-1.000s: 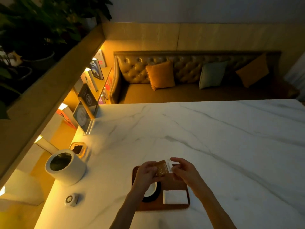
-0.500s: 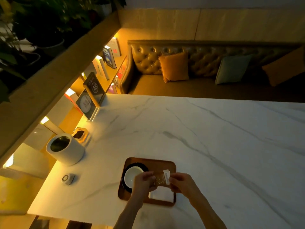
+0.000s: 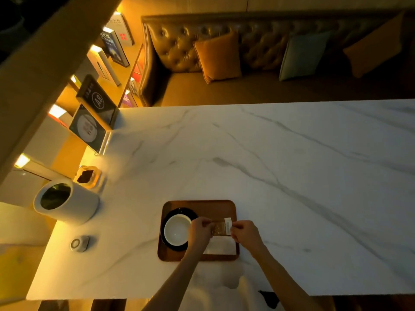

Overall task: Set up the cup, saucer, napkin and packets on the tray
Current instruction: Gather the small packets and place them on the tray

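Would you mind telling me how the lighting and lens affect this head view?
Head view: warm glow from the left washes the white marble table; the tufted sofa stays dim; wide-angle distortion bends edges; the brown packets between both hands look soft.

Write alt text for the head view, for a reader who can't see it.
Both hands, left hand and right hand, hold brown packets above a wooden tray on a marble table. The tray carries a white cup on a black saucer and a white napkin.
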A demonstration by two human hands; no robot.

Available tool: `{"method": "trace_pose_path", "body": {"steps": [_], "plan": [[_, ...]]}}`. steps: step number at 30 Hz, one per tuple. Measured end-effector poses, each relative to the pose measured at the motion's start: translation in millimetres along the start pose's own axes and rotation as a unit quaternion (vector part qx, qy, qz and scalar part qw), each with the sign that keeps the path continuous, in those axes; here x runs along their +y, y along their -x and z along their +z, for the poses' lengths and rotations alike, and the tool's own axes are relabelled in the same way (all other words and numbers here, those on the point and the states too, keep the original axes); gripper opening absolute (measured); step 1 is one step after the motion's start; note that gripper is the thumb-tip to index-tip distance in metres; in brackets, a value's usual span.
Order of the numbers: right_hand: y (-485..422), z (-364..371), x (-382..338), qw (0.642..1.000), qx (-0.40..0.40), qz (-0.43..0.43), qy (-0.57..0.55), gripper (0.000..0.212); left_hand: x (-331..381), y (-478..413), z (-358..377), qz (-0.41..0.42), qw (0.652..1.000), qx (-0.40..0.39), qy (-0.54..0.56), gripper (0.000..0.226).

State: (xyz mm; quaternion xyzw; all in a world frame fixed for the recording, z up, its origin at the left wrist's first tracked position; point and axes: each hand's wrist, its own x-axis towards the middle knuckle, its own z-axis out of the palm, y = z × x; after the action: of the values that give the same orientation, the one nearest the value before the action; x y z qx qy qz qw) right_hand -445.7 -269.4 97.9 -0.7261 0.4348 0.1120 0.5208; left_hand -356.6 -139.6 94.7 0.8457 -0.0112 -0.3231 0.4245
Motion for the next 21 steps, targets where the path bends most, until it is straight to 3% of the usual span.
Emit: {"method": "trace_pose_path", "body": {"steps": [5, 13, 21], "plan": [[-40, 11, -3, 0.998, -0.038, 0.040, 0.043, 0.021, 6, -36, 16, -0.014, 0.999, 0.016, -0.050, 0.020], [-84, 18, -2, 0.985, -0.135, 0.079, 0.071, 0.028, 5, -80, 37, -0.080, 0.992, -0.048, -0.084, 0.021], [-95, 18, 4, 0.983, -0.149, 0.083, 0.072, 0.025, -10, -93, 46, -0.102, 0.990, -0.078, -0.064, 0.024]]}}
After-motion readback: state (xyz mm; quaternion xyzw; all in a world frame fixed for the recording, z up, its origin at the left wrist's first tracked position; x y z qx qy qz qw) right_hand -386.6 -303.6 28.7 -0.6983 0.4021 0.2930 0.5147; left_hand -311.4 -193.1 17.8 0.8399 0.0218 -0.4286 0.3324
